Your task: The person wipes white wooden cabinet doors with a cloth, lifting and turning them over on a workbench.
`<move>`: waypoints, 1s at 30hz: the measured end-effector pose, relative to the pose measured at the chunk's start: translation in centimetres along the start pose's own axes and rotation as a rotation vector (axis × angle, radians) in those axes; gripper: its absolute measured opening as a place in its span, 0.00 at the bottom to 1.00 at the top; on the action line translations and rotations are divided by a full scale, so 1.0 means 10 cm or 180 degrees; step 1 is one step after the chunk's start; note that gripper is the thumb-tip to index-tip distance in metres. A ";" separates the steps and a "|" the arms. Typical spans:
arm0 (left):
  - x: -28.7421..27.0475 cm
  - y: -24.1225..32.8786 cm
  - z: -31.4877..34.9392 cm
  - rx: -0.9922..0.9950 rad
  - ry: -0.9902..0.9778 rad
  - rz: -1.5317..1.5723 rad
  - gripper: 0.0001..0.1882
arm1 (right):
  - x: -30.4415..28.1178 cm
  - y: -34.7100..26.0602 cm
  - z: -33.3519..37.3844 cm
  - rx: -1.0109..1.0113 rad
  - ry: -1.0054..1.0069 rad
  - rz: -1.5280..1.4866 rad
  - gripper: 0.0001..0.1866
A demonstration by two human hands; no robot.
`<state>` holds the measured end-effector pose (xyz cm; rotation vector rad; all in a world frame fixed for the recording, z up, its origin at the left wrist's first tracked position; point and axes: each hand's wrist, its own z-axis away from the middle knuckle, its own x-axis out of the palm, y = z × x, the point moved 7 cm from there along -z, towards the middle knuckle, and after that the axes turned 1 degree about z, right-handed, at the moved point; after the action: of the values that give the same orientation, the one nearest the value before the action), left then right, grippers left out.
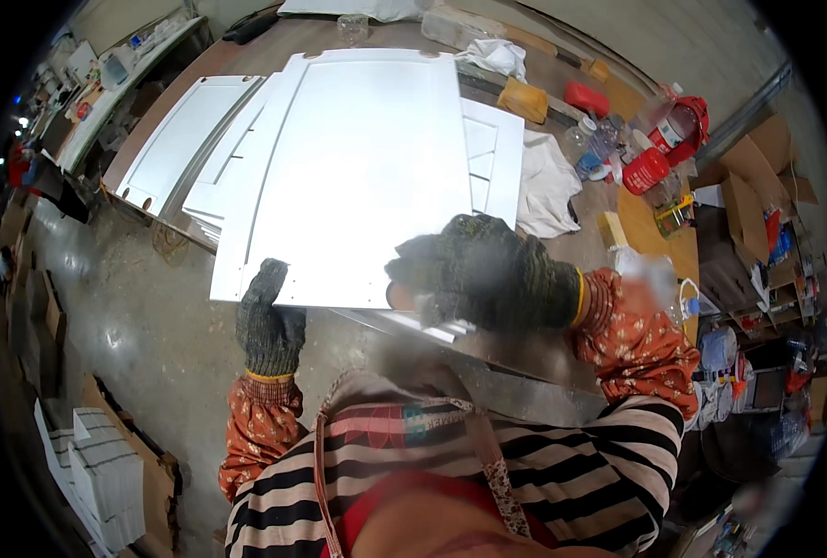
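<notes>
From where I stand, the big white panel (358, 177) lies uppermost on other white panels (499, 149) over the brown tabletop (237, 60), its near edge toward the wearer. The gloved left hand (272, 321) has its fingers curled over the near-left corner, grasping it; the gloved right hand (497, 274) lies on the near-right corner, though I can't tell whether those fingers grip underneath. I'd reckon the board is stiff and fairly heavy for its breadth, its glossy face slick and easily scuffed, the corners quick to chip. Best hold: both side edges, spread wide, knitted gloves lending some grip.
</notes>
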<state>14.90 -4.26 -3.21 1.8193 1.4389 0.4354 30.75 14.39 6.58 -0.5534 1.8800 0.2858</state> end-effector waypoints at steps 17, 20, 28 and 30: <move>-0.62 -0.68 0.18 -0.1764 0.1632 0.1909 0.15 | 0.28 0.11 -0.73 0.0636 -0.1046 0.0144 0.21; -0.63 -0.69 0.27 -0.1945 0.1771 0.2396 0.16 | 0.34 0.33 -0.87 0.0271 -0.0950 0.0666 0.20; -0.99 -1.15 0.20 -0.2067 0.1485 0.2171 0.17 | 0.06 0.75 -0.68 -0.0463 0.0022 0.0385 0.19; -1.08 -1.09 0.11 -0.1896 0.1295 0.1878 0.16 | 0.10 0.70 -0.68 -0.0440 0.0050 -0.0167 0.16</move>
<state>5.01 -13.87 -9.93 1.6664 0.8316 1.4321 21.41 17.14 7.68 -0.6992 1.8672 0.3796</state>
